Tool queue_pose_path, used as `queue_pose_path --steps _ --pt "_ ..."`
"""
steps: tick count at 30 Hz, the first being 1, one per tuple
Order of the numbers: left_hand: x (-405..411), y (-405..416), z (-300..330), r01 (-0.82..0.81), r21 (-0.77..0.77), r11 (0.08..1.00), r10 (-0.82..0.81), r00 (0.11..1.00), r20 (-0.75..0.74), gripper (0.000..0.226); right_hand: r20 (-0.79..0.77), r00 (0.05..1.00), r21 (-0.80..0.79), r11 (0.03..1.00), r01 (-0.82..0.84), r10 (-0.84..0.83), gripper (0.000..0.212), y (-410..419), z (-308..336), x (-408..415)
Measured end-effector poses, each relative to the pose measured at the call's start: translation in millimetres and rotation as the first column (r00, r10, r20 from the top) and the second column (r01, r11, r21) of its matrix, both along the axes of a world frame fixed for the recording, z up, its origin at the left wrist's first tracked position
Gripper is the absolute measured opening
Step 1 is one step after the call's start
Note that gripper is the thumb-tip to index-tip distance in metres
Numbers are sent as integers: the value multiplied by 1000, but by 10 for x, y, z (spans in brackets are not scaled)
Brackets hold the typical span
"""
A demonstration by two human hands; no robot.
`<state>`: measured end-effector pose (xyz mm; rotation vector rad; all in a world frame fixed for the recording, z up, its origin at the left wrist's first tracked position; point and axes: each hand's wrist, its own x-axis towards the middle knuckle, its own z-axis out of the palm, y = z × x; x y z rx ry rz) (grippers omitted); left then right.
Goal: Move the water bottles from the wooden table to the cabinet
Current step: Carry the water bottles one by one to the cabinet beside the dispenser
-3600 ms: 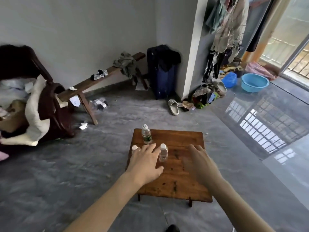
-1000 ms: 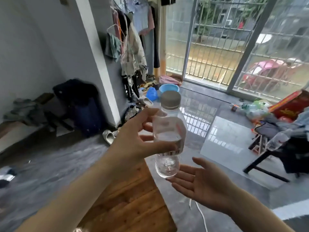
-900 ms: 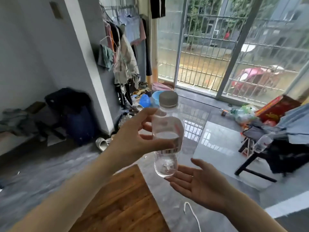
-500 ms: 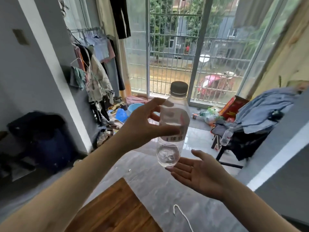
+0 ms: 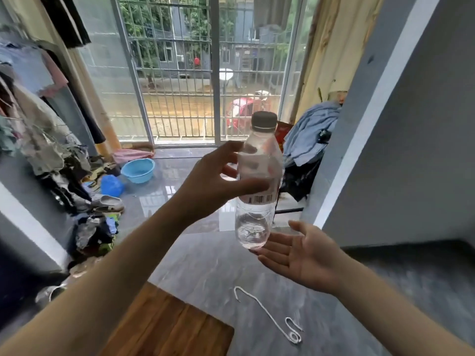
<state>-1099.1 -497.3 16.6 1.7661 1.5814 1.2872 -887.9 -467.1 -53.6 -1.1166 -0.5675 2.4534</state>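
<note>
My left hand [image 5: 210, 183] grips a clear plastic water bottle [image 5: 258, 201] around its labelled middle and holds it upright in the air at chest height. The bottle has a dark cap and a barcode on its label. My right hand [image 5: 300, 255] lies palm up with fingers spread just under and to the right of the bottle's base, fingertips close to it. A corner of the wooden table [image 5: 167, 327] shows at the bottom. No cabinet can be identified in view.
A grey wall with a white edge [image 5: 385, 124] rises on the right. A white cord [image 5: 272, 319] lies on the tiled floor. A blue basin [image 5: 138, 170], shoes and piled clothes [image 5: 51, 155] fill the left. A chair draped with clothes [image 5: 305, 155] stands before the barred glass door [image 5: 205, 73].
The view has swung right, from the table to the glass door and grey wall. My left hand lifted a bottle off the table and carries it; my right hand stays cupped beneath it.
</note>
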Motion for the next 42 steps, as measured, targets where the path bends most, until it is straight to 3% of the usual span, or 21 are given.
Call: queue_pose_path --steps 8,15,19,24,31,42 --pt "964 341 141 293 24 956 -293 956 0 55 -5 970 42 969 245 -245 59 -193 94 966" --pt "2338 413 272 581 11 814 -579 812 -68 65 -41 874 78 871 485 -484 58 -584 105 2178" --pt "3304 300 303 722 -4 692 -720 690 -68 80 -50 781 82 777 624 -622 60 -964 89 3021" --pt "4472 52 294 829 -29 559 -829 558 -46 63 -65 654 75 650 756 -754 61 -1510 70 4039" --pt "5966 -413 184 924 -34 380 -924 381 31 59 -83 430 71 425 902 -899 59 -2353 6 5194" --pt "7615 -980 -12 996 -44 74 -997 75 10 46 -117 121 18 120 993 -986 59 -3111 -140 6232"
